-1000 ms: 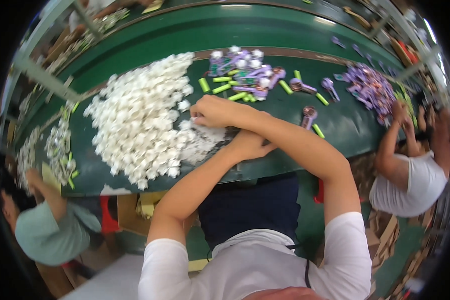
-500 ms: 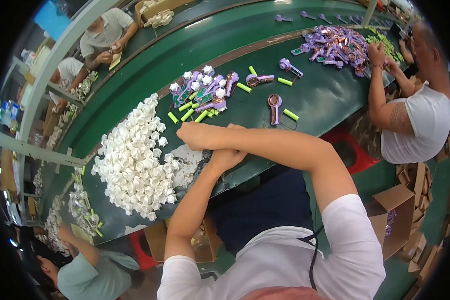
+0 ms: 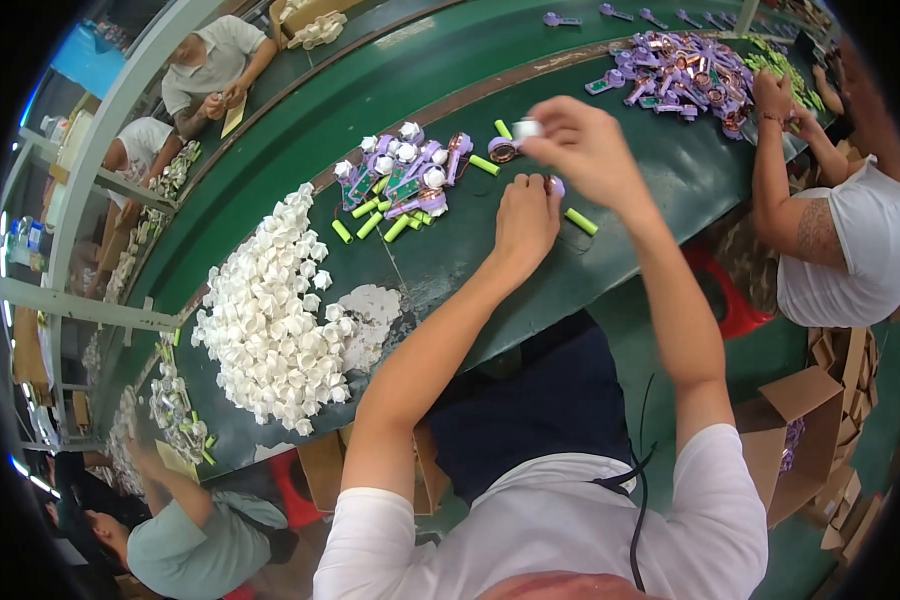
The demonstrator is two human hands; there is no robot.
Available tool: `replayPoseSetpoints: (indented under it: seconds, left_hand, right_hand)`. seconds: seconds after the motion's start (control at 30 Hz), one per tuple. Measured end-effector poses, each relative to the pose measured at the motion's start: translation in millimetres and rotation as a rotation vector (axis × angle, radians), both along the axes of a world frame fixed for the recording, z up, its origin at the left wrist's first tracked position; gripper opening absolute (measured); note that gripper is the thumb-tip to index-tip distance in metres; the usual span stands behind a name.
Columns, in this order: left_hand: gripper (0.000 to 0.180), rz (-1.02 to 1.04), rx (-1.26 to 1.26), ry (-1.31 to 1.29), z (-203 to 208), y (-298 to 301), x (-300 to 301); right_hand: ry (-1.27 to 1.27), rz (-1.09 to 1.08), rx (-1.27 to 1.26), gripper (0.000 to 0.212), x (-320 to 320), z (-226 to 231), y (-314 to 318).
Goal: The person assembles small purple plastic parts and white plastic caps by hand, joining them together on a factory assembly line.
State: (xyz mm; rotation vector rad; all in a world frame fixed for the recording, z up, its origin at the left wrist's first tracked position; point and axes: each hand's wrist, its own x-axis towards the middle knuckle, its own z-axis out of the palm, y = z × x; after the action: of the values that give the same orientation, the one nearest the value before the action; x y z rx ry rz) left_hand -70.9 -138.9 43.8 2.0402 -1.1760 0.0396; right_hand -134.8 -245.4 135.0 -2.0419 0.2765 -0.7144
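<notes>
In my right hand (image 3: 592, 155), raised over the bench, a small white plastic cap (image 3: 527, 129) is pinched between thumb and fingers. Lower and to its left, my left hand (image 3: 526, 222) is closed on a purple fan-shaped part (image 3: 556, 186), of which only an edge shows. A green battery cell (image 3: 581, 221) lies just right of that hand. Behind my hands rests another purple part with a copper-coloured ring (image 3: 503, 149). Left of them sits a cluster of purple parts (image 3: 407, 178) with green boards, white caps on top and green cells around it.
A large heap of white caps (image 3: 275, 320) covers the bench's left. Farther right lies a pile of purple parts (image 3: 685, 75), where a co-worker's hands (image 3: 773, 95) handle green cells. A green belt (image 3: 390, 60) runs behind. An open carton (image 3: 792, 430) stands at my right.
My hands were crossed by the white heap. Both have moved right and apart; the left now grips the purple part that lay uncovered, and the right has come up with a white cap.
</notes>
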Motion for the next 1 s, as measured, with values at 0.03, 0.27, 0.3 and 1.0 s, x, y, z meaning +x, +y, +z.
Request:
replayPoseSetpoints:
  seconds: [0.03,0.27,0.3,1.0]
  left_hand:
    - [0.025,-0.015,0.0,0.002,-3,-5,3]
    - [0.014,-0.122,-0.524,1.006,-7,40,37]
    - [0.013,-0.177,-0.542,1.062,2,45,36]
    - [0.028,-0.134,-0.671,0.79,16,135,54]
  right_hand:
    - [-0.067,-0.009,0.118,0.027,-16,-12,-20]
    - [-0.069,-0.019,0.272,0.028,-40,-62,-4]
    - [-0.112,0.0,0.285,0.028,-39,-60,4]
    - [-0.222,0.376,0.238,0.039,29,-51,93]
